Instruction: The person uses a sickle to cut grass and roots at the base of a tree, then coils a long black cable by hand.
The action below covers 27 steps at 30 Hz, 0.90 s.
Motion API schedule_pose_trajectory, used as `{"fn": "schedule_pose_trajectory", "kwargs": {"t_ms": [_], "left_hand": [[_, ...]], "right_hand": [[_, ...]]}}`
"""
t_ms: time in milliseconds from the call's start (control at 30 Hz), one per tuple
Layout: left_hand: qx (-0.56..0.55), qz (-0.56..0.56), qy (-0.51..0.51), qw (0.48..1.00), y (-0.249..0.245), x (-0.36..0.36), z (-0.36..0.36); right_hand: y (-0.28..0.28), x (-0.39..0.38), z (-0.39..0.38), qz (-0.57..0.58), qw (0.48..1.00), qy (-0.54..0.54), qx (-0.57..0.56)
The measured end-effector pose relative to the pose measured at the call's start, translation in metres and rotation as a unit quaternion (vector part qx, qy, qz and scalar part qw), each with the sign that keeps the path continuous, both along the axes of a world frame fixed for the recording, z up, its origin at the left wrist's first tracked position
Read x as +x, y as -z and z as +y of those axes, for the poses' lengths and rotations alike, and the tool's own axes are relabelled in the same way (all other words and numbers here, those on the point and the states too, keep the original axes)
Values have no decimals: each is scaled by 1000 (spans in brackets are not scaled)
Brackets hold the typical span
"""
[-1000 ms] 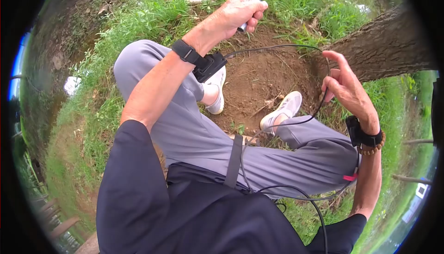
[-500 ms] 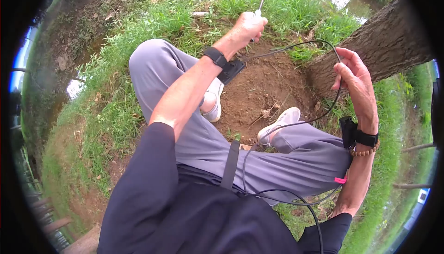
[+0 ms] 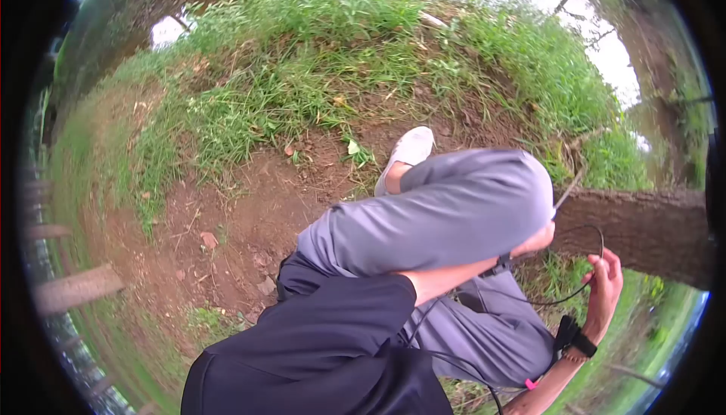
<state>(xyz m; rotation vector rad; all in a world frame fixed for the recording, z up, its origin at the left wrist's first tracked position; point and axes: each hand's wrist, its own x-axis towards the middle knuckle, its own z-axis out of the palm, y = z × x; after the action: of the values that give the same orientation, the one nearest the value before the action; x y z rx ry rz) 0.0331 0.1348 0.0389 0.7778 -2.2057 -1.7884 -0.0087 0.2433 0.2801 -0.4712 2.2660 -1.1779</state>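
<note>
Beyond the raised knee, my left hand (image 3: pixel 535 241) is partly hidden by the grey trouser leg (image 3: pixel 469 196). A thin metal rod (image 3: pixel 568 190) sticks up from this hand, whose fingers look closed round its lower end. My right hand (image 3: pixel 604 283) is raised at the right, with thumb and fingers bent together on a looping black cable (image 3: pixel 561 301). A black strap with a small device (image 3: pixel 572 336) and a beaded bracelet are on the right wrist. The left wrist's device is mostly hidden behind the leg.
A thick tree trunk (image 3: pixel 643 230) lies across the right side, close behind both hands. A light shoe (image 3: pixel 413 147) rests on bare soil (image 3: pixel 249 218). Grass (image 3: pixel 340 22) covers the bank, with bright water (image 3: pixel 605 60) beyond. More cable crosses the lap.
The view has swung left, so both hands and the trunk appear lower and my left hand further right. The knee now covers part of my left hand. The rod's dark far end no longer shows.
</note>
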Motion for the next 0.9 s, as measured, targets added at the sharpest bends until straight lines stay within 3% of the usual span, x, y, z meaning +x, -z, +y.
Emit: {"fn": "schedule_pose_trajectory", "kwargs": {"t_ms": [167,433,733,800,867,900], "left_hand": [[34,-14,16,999,7,3,13],[43,-18,6,999,4,15,3],[24,-6,-24,999,-5,33,-25],[8,2,-78,997,-8,33,-23],[-24,-32,31,999,-40,47,-49],[-13,-3,-19,1000,-20,38,-42]], "right_hand": [[14,-13,13,-65,997,32,-27],[13,-1,-9,-78,993,62,-67],[6,5,-2,-31,994,59,-89],[2,6,0,-11,995,42,-84],[-10,18,-16,29,998,40,-31],[-17,25,-22,41,998,36,-29]]}}
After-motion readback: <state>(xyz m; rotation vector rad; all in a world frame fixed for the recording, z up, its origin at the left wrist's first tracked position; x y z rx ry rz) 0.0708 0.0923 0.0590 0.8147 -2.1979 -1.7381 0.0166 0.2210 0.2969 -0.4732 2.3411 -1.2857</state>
